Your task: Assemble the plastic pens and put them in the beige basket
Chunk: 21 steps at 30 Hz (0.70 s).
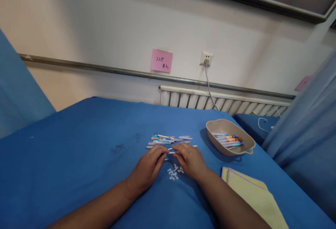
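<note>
My left hand (151,162) and my right hand (190,159) are close together above the table, fingertips pinched. Between them runs a slim white pen-like stick (172,152), gripped from both sides. A second thin white piece shows just above it; which hand has it, I cannot tell. Just beyond my fingers lies a loose pile of pens (164,139) in white, grey and blue. A pale tip pokes out past my right hand. Small white scraps (173,173) are scattered on the cloth below and between my hands.
A beige basket (214,127) with several pens (231,140) inside stands at the right. Nearer me, yellow folded sheets (252,194) lie under my right forearm's side. Blue cloth covers the table (86,141). Behind are a radiator (189,99) and a plugged-in cable (208,82).
</note>
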{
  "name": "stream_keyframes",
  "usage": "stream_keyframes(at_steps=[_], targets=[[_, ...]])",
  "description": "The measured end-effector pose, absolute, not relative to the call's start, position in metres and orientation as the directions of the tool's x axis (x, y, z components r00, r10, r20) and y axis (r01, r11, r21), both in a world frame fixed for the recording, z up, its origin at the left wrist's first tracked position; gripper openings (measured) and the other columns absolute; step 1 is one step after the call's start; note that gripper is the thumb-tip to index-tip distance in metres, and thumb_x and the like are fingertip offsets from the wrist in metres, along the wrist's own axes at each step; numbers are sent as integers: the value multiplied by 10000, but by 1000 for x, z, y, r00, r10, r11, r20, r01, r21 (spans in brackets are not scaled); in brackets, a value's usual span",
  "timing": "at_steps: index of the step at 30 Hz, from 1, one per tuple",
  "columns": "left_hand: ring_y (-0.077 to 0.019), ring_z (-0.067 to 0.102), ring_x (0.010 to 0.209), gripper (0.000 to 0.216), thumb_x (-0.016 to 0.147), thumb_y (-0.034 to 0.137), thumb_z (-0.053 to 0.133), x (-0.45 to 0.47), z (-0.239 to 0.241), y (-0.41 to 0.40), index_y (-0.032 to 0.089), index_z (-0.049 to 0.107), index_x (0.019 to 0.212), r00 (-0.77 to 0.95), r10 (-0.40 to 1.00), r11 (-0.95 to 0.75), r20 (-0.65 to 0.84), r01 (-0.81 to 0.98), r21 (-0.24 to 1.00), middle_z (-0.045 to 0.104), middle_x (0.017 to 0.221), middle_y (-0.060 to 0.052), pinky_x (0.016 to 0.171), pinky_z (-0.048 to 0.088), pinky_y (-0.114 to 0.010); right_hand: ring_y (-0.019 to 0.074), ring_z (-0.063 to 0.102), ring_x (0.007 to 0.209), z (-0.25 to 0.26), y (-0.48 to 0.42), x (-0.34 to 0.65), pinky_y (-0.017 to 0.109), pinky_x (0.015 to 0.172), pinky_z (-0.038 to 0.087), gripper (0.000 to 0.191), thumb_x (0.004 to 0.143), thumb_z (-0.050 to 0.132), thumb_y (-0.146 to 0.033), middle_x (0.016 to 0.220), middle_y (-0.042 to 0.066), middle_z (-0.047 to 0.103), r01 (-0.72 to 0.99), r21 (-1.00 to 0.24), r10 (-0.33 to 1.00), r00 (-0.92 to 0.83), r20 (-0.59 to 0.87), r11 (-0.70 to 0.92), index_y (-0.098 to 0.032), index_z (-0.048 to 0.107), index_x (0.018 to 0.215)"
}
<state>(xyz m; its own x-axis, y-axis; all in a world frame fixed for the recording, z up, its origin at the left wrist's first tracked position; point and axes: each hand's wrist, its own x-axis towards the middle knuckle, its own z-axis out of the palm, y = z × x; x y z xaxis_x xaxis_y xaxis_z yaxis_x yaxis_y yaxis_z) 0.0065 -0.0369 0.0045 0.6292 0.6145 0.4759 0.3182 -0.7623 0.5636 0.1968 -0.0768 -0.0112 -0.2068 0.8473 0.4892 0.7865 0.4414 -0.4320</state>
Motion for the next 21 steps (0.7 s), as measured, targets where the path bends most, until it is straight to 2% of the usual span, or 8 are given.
stream_keyframes(at_steps=[3, 5, 8, 10, 12, 15, 17, 21], targets=[[-165, 582, 898, 243, 900, 236, 438, 15, 3, -36, 214, 491, 1137, 527, 709, -677, 468, 326, 660, 611, 1017, -45, 812, 466, -300, 183, 604, 814, -14, -71, 203, 287, 741, 458, 198, 891, 454, -246, 862, 55, 657, 738, -524, 837, -101, 538, 426, -225, 646, 932], [-162, 589, 850, 292, 890, 232, 448, 23, 1, -32, 216, 463, 1181, 527, 738, -644, 421, 367, 671, 616, 1024, -45, 770, 474, -296, 172, 594, 723, -17, -65, 211, 275, 673, 454, 209, 885, 457, -301, 783, 41, 652, 636, -689, 828, 137, 543, 347, -214, 645, 854], [-188, 574, 902, 217, 853, 208, 495, 40, -3, -23, 221, 559, 1060, 659, 674, -715, 334, 466, 522, 621, 998, -42, 824, 444, -325, 133, 528, 515, -22, -53, 228, 239, 506, 420, 257, 841, 493, -416, 637, 2, 623, 229, -941, 786, 520, 334, 248, -193, 595, 763], [-218, 549, 966, 195, 822, 215, 545, 54, -7, -17, 218, 594, 1011, 722, 630, -763, 286, 508, 399, 610, 1005, -52, 869, 414, -352, 113, 493, 451, -25, -47, 237, 220, 439, 383, 270, 788, 545, -453, 624, -3, 626, -30, -968, 751, 637, 174, 250, -184, 563, 771], [-233, 538, 950, 160, 809, 234, 566, 64, -10, -12, 212, 616, 960, 742, 624, -776, 245, 550, 308, 599, 982, -61, 848, 411, -362, 109, 491, 441, -26, -43, 241, 211, 416, 365, 296, 742, 589, -467, 639, 4, 637, -159, -953, 742, 665, 91, 259, -178, 554, 796], [-232, 531, 886, 98, 824, 222, 531, 69, -12, -9, 190, 613, 867, 741, 627, -778, 241, 579, 243, 591, 923, -67, 803, 409, -357, 114, 497, 451, -27, -43, 238, 215, 421, 365, 327, 733, 589, -498, 639, 6, 635, -189, -948, 781, 618, 88, 256, -177, 567, 796], [-225, 532, 862, 109, 844, 210, 489, 63, -12, -8, 181, 590, 871, 721, 634, -773, 281, 571, 277, 594, 896, -68, 785, 409, -346, 115, 491, 465, -27, -45, 233, 221, 445, 371, 337, 766, 554, -512, 612, -5, 615, -154, -953, 808, 576, 127, 259, -178, 591, 799], [-197, 549, 792, 132, 856, 255, 461, 45, -5, -6, 202, 574, 898, 659, 673, -726, 336, 503, 469, 606, 843, -41, 719, 420, -298, 114, 451, 471, -27, -50, 226, 225, 476, 353, 346, 819, 506, -498, 509, -44, 512, -47, -965, 822, 536, 194, 259, -182, 643, 798]])
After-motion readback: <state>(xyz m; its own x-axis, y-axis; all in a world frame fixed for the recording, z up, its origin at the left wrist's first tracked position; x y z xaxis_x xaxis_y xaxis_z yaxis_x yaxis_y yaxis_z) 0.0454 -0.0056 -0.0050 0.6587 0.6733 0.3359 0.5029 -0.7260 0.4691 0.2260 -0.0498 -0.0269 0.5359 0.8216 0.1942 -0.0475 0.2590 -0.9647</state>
